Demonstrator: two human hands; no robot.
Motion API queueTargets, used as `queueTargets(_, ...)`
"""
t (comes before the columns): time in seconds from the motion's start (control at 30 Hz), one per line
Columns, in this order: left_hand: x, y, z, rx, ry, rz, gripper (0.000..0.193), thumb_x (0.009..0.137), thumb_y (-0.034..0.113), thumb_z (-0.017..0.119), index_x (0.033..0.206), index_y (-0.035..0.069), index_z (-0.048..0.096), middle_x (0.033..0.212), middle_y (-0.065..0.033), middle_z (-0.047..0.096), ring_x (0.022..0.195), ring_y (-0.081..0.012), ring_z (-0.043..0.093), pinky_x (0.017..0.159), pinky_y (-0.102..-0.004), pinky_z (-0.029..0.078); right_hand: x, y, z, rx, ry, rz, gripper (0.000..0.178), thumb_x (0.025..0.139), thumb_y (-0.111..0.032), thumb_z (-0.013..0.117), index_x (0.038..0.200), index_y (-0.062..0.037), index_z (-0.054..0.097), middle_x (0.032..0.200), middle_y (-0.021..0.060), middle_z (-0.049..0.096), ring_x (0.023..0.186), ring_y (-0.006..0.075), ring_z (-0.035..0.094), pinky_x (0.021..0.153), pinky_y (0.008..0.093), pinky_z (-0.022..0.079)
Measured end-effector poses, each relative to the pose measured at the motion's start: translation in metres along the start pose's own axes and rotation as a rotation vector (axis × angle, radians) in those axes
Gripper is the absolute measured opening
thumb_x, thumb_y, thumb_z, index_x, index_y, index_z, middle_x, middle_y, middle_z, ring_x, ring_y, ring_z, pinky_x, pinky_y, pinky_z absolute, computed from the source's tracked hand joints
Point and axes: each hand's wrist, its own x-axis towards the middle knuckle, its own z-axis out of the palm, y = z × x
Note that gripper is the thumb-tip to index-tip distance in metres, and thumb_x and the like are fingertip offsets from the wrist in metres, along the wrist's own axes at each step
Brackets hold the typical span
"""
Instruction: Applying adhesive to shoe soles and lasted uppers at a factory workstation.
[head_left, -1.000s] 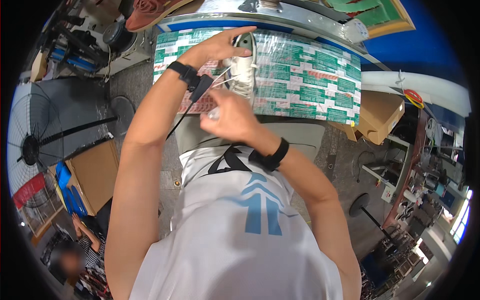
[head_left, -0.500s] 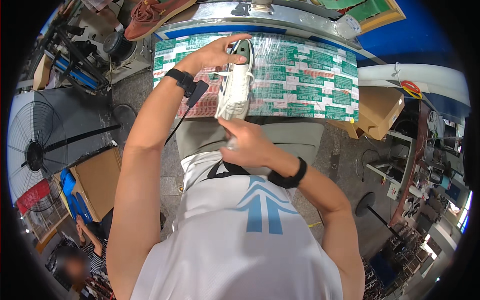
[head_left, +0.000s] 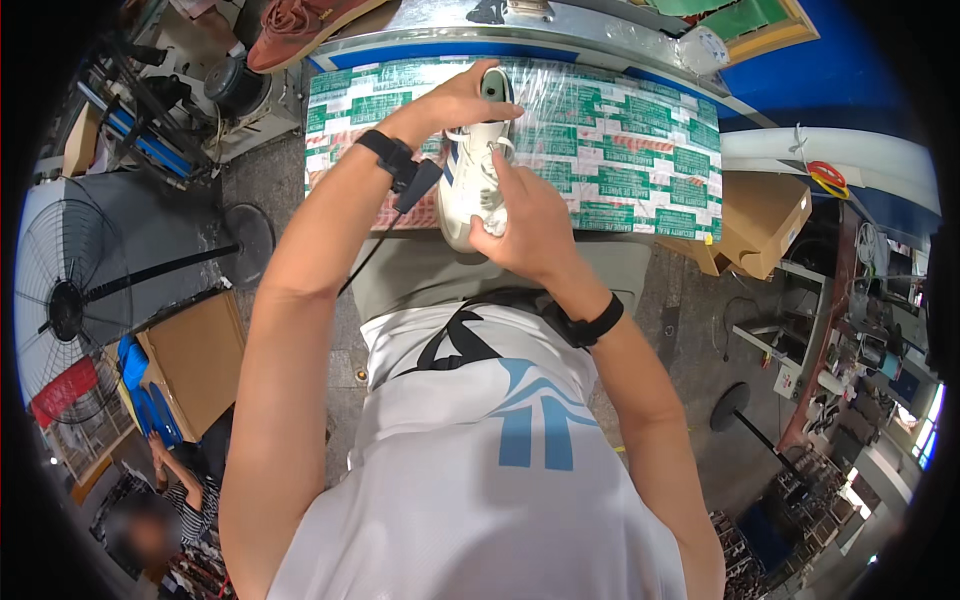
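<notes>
A white sneaker [head_left: 464, 200] with dark blue side stripes and white laces lies on a board wrapped in clear film over green and white tape [head_left: 610, 140], toe toward me. My left hand [head_left: 455, 103] is closed around its heel end, thumb across the collar by the green insole. On the front of the shoe rests my right hand [head_left: 530, 215], index finger at the laces and thumb near the toe. Its other fingers curl out of sight, and I cannot make out whether anything small is under them.
A reddish-brown shoe [head_left: 300, 30] sits on the metal machine ledge [head_left: 420, 28] beyond the board. Open cardboard boxes stand at right [head_left: 760, 220] and left [head_left: 195, 350]. A large fan [head_left: 68, 310] is at far left; another person's hands [head_left: 160, 455] show at lower left.
My right hand has moved up from below the toe onto the front of the sneaker. The shoe has shifted slightly right at its heel and turned a little, with my left hand still holding it.
</notes>
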Motion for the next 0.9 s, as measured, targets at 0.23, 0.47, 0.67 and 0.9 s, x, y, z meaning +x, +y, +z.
queueTargets(0.23, 0.013, -0.012, 0.018, 0.117, 0.126, -0.081, 0.097, 0.086, 0.042, 0.076, 0.166, 0.0, 0.038, 0.134, -0.0312, 0.073, 0.125, -0.0425, 0.073, 0.107, -0.0445, 0.056, 0.002, 0.011, -0.008, -0.072, -0.099, -0.029, 0.087, 0.078, -0.032, 0.084, 0.147, 0.0114, 0.055, 0.101, 0.0176, 0.065, 0.089, 0.036, 0.067, 0.078, 0.047, 0.054)
queueTargets(0.47, 0.014, -0.015, 0.008, 0.094, 0.088, -0.054, 0.093, 0.086, 0.045, 0.077, 0.161, 0.0, 0.044, 0.129, -0.0322, 0.072, 0.117, -0.0444, 0.074, 0.102, -0.0474, 0.058, -0.038, -0.006, -0.117, -0.012, -0.436, 0.027, 0.09, 0.081, -0.03, 0.084, 0.156, 0.0076, 0.051, 0.102, 0.0188, 0.066, 0.09, 0.0399, 0.067, 0.085, 0.0493, 0.055)
queueTargets(0.67, 0.021, -0.04, 0.018, 0.174, 0.216, -0.033, 0.095, 0.085, 0.049, 0.079, 0.162, 0.005, 0.045, 0.138, -0.0345, 0.065, 0.126, -0.0511, 0.068, 0.106, -0.0516, 0.056, -0.07, -0.015, -0.112, 0.218, -0.411, 0.216, 0.096, 0.078, -0.02, 0.084, 0.164, 0.0014, 0.048, 0.108, 0.0185, 0.067, 0.1, 0.0386, 0.068, 0.09, 0.0464, 0.055)
queueTargets(0.9, 0.025, -0.029, 0.025, 0.013, 0.134, 0.004, 0.097, 0.085, 0.048, 0.077, 0.163, 0.002, 0.043, 0.135, -0.0349, 0.068, 0.123, -0.0506, 0.07, 0.106, -0.0501, 0.056, -0.009, 0.009, 0.002, 0.147, -0.147, 0.053, 0.093, 0.077, -0.025, 0.086, 0.157, 0.0057, 0.051, 0.104, 0.0184, 0.064, 0.092, 0.0371, 0.065, 0.083, 0.0477, 0.055)
